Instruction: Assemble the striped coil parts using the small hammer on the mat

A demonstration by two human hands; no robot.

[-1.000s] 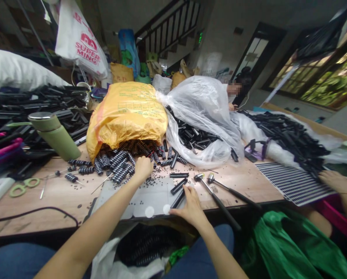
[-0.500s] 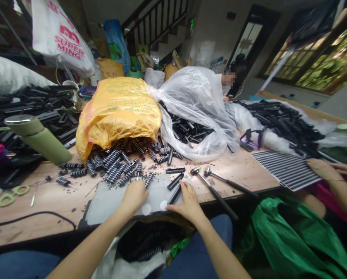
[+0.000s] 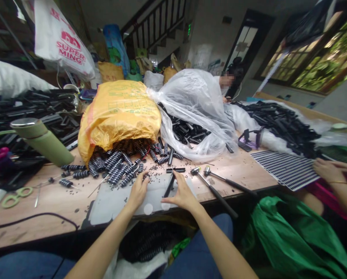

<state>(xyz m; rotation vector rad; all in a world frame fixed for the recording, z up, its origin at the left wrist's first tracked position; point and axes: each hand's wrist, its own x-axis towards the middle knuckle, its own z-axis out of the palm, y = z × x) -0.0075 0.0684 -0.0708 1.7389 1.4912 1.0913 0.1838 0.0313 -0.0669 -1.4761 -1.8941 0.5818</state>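
Cluttered workroom with a staircase behind. Long wooden bench (image 3: 59, 197) carries a bulging yellow woven sack (image 3: 121, 112), spilling ribbed black-and-white cylinders (image 3: 115, 170) at its mouth. A grey flat mat (image 3: 109, 201) lies in front of the sack. There the right hand (image 3: 181, 193) pinches a slim black plastic rod (image 3: 170, 185); the left hand (image 3: 138, 190) rests curled beside it, contents hidden.

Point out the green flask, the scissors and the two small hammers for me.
green flask (image 3: 47, 144), head view, on its body.
scissors (image 3: 14, 195), head view, on the handles.
hammers (image 3: 212, 182), head view, between their shafts.

Right hand (image 3: 181, 192) on black tube (image 3: 169, 186)
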